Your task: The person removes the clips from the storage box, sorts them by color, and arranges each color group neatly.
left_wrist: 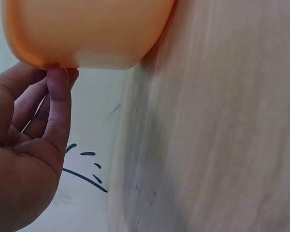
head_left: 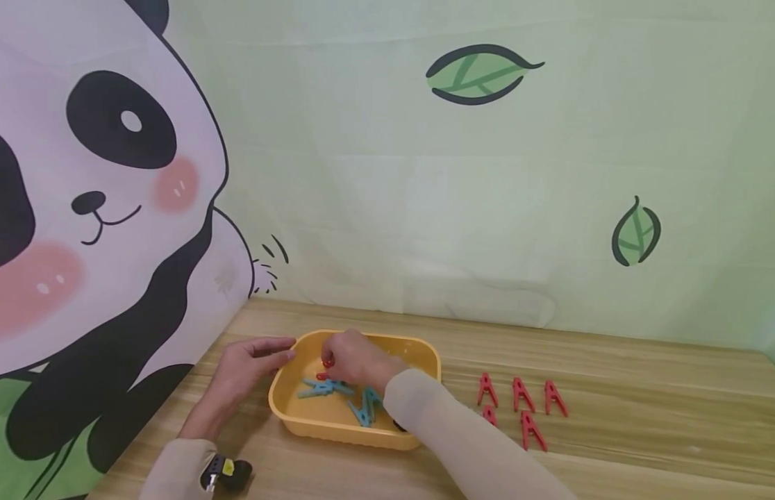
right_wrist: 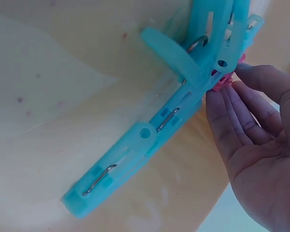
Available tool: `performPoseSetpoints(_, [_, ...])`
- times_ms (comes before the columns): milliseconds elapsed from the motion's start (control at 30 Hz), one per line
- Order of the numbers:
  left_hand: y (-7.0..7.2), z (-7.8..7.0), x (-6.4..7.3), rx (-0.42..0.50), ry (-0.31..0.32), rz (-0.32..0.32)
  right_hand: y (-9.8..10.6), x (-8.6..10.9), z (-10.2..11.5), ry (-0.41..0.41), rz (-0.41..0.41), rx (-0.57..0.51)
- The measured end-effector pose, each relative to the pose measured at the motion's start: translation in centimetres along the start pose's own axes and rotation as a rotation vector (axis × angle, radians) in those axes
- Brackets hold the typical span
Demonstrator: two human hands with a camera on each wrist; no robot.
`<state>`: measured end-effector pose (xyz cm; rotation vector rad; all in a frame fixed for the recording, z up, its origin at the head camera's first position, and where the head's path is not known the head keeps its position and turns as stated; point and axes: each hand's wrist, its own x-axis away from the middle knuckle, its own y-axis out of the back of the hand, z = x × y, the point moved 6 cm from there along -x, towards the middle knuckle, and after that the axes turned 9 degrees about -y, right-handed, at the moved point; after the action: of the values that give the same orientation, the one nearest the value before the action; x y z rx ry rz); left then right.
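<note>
Inside the yellow basin [head_left: 337, 434], my right hand [head_left: 356, 357] pinches a red clothespin [right_wrist: 224, 81] between thumb and fingertips. Most of that clothespin is hidden by the fingers and by blue clothespins [right_wrist: 169, 118] in front of it. The right wrist view shows these blue ones overlapping, with metal springs. More blue clothespins [head_left: 365, 410] lie on the basin floor, partly under my right forearm. My left hand [head_left: 244, 368] is at the basin's left end, its fairly straight fingers [left_wrist: 59, 92] touching the rim.
Right of the basin, several red clothespins [head_left: 523, 394] lie in two rows on the wooden table [head_left: 644, 417]. My right sleeve [head_left: 462, 437] partly covers the front row. A fabric backdrop with a panda [head_left: 131, 229] and leaves stands behind and to the left. My left wrist wears a strapped device [head_left: 221, 472].
</note>
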<state>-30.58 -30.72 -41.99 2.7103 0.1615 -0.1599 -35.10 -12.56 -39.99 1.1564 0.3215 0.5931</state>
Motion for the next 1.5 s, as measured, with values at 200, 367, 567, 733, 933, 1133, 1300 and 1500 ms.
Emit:
performPoseSetpoints(200, [0.0, -0.1, 0.1, 0.002, -0.005, 0.003, 0.5, -0.1, 0.2, 0.009, 0.003, -0.051])
performPoseSetpoints(367, [0.0, -0.2, 0.1, 0.002, -0.006, 0.004, 2.0, 0.0, 0.4, -0.022, 0.009, -0.145])
performPoseSetpoints(567, [0.0, -0.1, 0.0, -0.002, -0.004, 0.002, 4.3, 0.7, 0.8, 0.006, 0.006, -0.237])
performPoseSetpoints(733, [0.0, 0.0, 0.0, -0.004, -0.005, 0.005, 6.6, 2.0, 0.9, 0.049, -0.025, -0.3])
performPoseSetpoints(933, [0.0, -0.1, 0.0, -0.006, -0.007, 0.006, 8.7, 4.5, 0.3, 0.084, -0.03, -0.349])
performPoseSetpoints(1133, [0.3, -0.1, 0.0, -0.005, -0.021, 0.002, 9.1, 7.2, 0.2, 0.144, -0.004, -0.396])
performPoseSetpoints(1300, [0.2, 0.0, 0.0, -0.003, -0.017, -0.001, 8.8, 9.5, -0.1, 0.182, -0.005, -0.409])
performPoseSetpoints(1500, [0.1, -0.1, 0.0, 0.012, -0.032, -0.005, 8.6, 11.8, -1.2, 0.239, -0.045, -0.436])
